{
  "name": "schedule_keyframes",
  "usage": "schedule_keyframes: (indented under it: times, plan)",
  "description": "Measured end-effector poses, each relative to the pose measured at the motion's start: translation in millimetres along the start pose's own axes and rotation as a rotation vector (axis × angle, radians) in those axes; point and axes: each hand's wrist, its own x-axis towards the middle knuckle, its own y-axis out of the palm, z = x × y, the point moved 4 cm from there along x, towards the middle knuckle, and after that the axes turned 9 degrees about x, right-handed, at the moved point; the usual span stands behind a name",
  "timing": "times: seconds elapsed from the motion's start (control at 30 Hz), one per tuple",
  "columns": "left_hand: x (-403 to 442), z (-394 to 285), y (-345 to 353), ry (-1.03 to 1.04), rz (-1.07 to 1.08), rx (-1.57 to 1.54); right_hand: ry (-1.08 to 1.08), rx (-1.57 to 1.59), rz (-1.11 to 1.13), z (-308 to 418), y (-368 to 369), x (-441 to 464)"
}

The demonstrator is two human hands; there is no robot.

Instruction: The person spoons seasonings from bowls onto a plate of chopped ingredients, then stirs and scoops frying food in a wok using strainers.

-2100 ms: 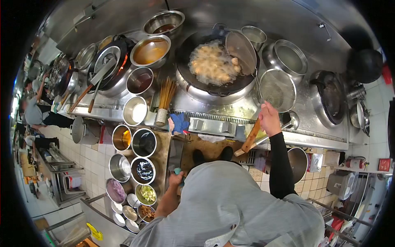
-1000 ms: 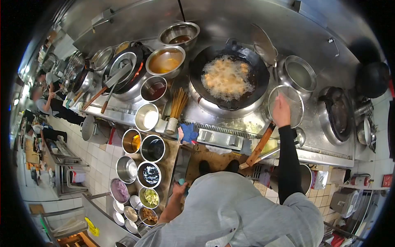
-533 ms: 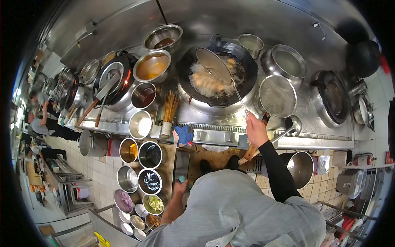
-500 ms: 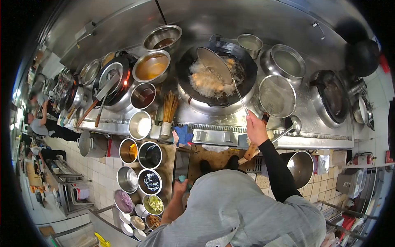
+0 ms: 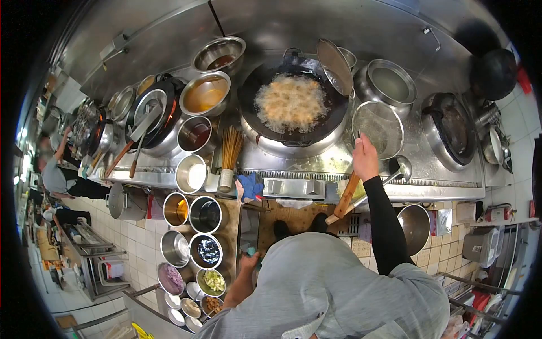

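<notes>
My right hand [image 5: 366,157] is closed round the thin metal handle of a skimmer [image 5: 334,68]. The skimmer is tilted up at the right rim of the black wok [image 5: 246,90]. Pale golden pieces of food [image 5: 291,101] float in bubbling oil there. Just beyond the hand lies a round mesh strainer [image 5: 379,130]; its wooden handle [image 5: 344,198] reaches past the counter edge, beneath my wrist. Low by my left side, my left hand [image 5: 247,263] is closed on a small teal thing that I cannot make out.
Left of the wok stand metal bowls [image 5: 208,93], a bamboo brush [image 5: 228,158] and a second wok [image 5: 161,113]. Pots of sauces [image 5: 206,214] and chopped ingredients [image 5: 212,281] sit lower left. A ladle [image 5: 403,168] lies right. Another person [image 5: 56,172] works far left.
My right hand has shifted right and toward the wok. The skimmer has swung from over the frying food to the wok's right rim, uncovering the bubbling pieces. My left hand stays low.
</notes>
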Motion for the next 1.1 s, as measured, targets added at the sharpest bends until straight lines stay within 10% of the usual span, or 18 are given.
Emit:
schedule_keyframes:
  times: [0.53, 0.77, 0.87, 0.97, 1.1]
  plan:
    - [3, -25, -6, -0.007, 0.060, -0.070, 0.636, 1.001, 0.011, -1, 13, -48]
    - [7, -16, 1, -0.012, 0.034, -0.102, 0.387, 0.640, -0.011, -5, -24, 40]
    - [-2, -19, -5, -0.007, 0.006, -0.189, -0.020, -0.019, -0.067, -39, -23, 129]
    - [-14, -28, -18, -0.053, 0.020, -0.170, 0.270, -0.184, 0.005, -3, -14, 145]
    - [-1, 1, 4, -0.028, -0.045, -0.199, -0.129, -0.446, -0.065, -31, -2, 158]
